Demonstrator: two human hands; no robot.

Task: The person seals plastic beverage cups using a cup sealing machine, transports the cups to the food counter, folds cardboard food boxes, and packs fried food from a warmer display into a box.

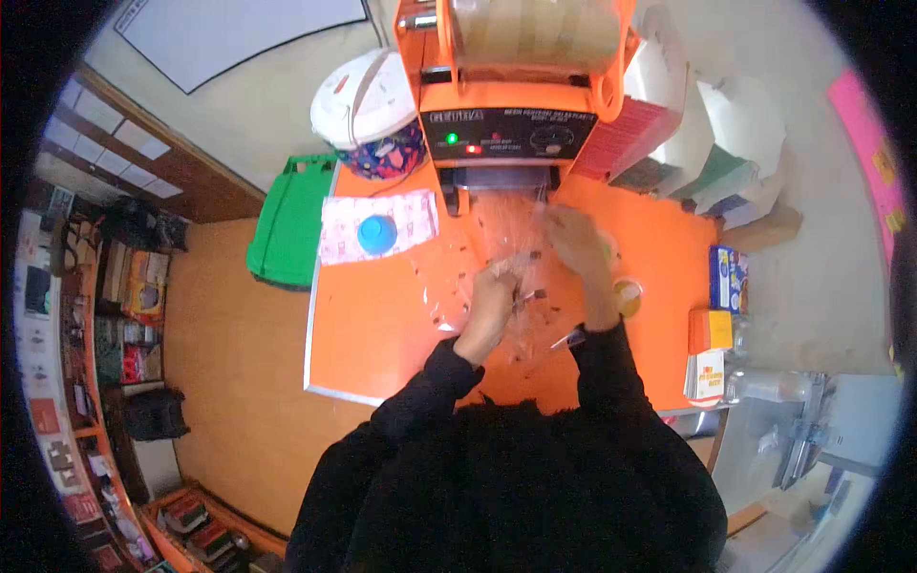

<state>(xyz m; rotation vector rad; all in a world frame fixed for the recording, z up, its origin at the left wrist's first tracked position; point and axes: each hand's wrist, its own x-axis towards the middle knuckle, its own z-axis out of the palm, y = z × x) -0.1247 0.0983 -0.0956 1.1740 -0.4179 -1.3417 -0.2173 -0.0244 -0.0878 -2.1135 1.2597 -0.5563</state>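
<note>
Clear plastic film [511,229] with small dark marks comes down from the front of an orange machine [506,98] and spreads over the orange table [368,329]. My left hand [494,298] is closed on the film, left of its middle. To the right and farther up, my right hand [573,239] touches the film near the machine's front; its fingers are blurred, so their grip is unclear. One green and one red light glow on the machine's black panel. Just right of my right hand lies a small round yellowish item [628,296].
A blue round object [376,234] rests on a pink-and-white cloth [334,229] at left. Behind it stands a white-lidded container [368,110]. A green case [287,224] is beside the table. Boxes [710,329] line the right edge.
</note>
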